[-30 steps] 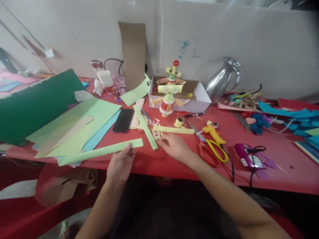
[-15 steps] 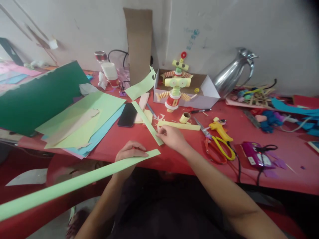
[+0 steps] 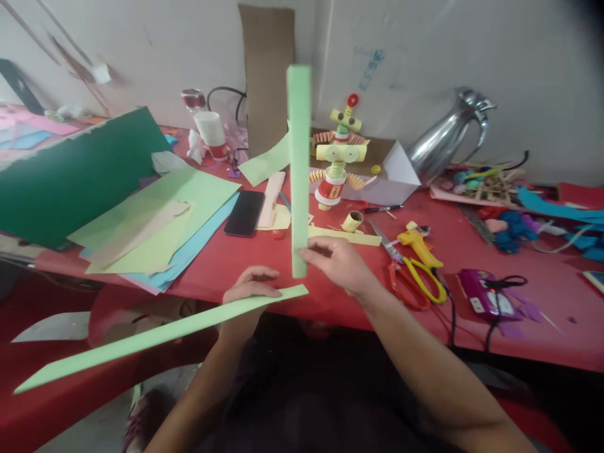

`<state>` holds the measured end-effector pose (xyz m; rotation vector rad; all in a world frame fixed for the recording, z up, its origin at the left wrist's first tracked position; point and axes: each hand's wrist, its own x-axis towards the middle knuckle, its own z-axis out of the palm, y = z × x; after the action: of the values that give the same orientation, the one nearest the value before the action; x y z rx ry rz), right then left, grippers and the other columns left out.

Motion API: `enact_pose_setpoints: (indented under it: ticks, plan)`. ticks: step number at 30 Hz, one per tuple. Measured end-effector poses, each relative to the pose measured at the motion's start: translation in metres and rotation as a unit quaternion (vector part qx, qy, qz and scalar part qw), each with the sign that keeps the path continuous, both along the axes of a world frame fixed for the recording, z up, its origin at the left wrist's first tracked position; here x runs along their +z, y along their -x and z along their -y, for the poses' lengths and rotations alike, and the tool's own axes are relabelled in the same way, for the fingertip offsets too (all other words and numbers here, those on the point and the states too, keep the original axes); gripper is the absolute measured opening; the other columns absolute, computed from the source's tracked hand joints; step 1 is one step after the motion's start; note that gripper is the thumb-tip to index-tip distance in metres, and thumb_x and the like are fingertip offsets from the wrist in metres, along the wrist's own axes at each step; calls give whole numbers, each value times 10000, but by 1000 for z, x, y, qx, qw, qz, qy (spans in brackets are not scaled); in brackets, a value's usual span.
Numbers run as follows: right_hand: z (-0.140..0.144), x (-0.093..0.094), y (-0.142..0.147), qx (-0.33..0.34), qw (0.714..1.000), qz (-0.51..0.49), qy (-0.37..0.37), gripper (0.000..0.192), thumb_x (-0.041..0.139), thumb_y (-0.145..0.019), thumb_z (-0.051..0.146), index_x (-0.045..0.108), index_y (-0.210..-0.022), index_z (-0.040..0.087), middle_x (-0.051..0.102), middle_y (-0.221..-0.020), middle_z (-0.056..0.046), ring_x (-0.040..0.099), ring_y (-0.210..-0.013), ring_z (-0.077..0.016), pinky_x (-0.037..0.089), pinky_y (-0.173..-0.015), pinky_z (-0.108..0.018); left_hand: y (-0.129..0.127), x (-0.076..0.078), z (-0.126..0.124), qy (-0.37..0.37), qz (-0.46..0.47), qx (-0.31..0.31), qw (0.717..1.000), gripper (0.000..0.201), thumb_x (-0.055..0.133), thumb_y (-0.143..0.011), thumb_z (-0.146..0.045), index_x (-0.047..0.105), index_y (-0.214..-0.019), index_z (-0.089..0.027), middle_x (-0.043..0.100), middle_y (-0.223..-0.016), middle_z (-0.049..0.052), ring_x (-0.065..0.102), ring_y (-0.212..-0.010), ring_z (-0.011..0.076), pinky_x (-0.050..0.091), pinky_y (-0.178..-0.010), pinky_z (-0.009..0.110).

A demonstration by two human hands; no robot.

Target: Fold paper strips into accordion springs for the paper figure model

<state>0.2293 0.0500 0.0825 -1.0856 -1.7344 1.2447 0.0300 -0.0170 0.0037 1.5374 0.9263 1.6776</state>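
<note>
Between the thumb and fingers of my right hand (image 3: pixel 337 261) is the lower end of a light green paper strip (image 3: pixel 300 170), which stands upright above the table. My left hand (image 3: pixel 250 292) is closed on a second light green paper strip (image 3: pixel 165 336), a long one that slants down to the left past the table edge. Beyond the strips stand two figures made of cups and folded paper; the nearer paper-cup figure (image 3: pixel 331 179) is partly beside the upright strip. A short cardboard tube (image 3: pixel 352 221) and a yellow paper strip (image 3: pixel 361 236) lie past my right hand.
Scissors (image 3: pixel 410 270), a yellow glue gun (image 3: pixel 422 245) and a purple box with a cord (image 3: pixel 486 294) lie right. To the left are a black phone (image 3: pixel 244 214) and coloured paper sheets (image 3: pixel 155 214). A metal jug (image 3: pixel 441 141) stands behind, near the white-sided box (image 3: pixel 401 170).
My right hand has lifted the shorter green strip off the table and turned it upright. The long strip's far end has swung into view; my left hand stays nearly still.
</note>
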Motion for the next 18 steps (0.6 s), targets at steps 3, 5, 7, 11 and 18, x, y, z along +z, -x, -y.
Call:
enact_pose_setpoints:
  ticks: [3, 5, 7, 11, 18]
  plan:
    - [24, 8, -5, 1, 998, -64, -7, 170, 689, -835, 380, 753, -865, 226, 725, -821, -8, 657, -809, -185, 517, -771, -309, -1, 1, 0, -4, 27, -26, 999, 123, 736, -761, -142, 784, -798, -248, 660, -1110, 95, 653, -1036, 269, 518, -942, 440]
    - [35, 10, -6, -7, 996, -89, -8, 145, 711, -825, 357, 771, -907, 254, 749, -858, -4, 682, -848, -197, 537, -807, -323, -1, 4, 0, -5, 24, -35, 999, 121, 732, -765, -145, 784, -802, -248, 673, -1112, 100, 658, -1052, 291, 512, -963, 476]
    - [40, 8, -6, -8, 995, -102, -7, 137, 723, -818, 338, 779, -926, 274, 762, -877, 2, 699, -857, -202, 553, -814, -328, -2, 6, 2, 8, 28, -35, 999, 112, 737, -762, -152, 780, -803, -247, 697, -1087, 97, 669, -1038, 298, 513, -966, 494]
    - [42, 2, -3, 10, 995, -102, -1, 161, 701, -842, 327, 776, -980, 294, 772, -925, 6, 713, -885, -204, 566, -831, -333, -8, 11, 5, 78, 74, -23, 994, 107, 736, -762, -147, 762, -806, -240, 744, -995, 71, 693, -997, 282, 496, -997, 510]
    - [43, -2, -1, 16, 996, -83, -4, 172, 674, -862, 340, 768, -999, 294, 770, -922, 2, 708, -867, -196, 563, -807, -327, -17, 20, 6, 124, 122, 0, 985, 70, 731, -770, -166, 738, -801, -228, 755, -881, 40, 703, -946, 249, 470, -1024, 512]
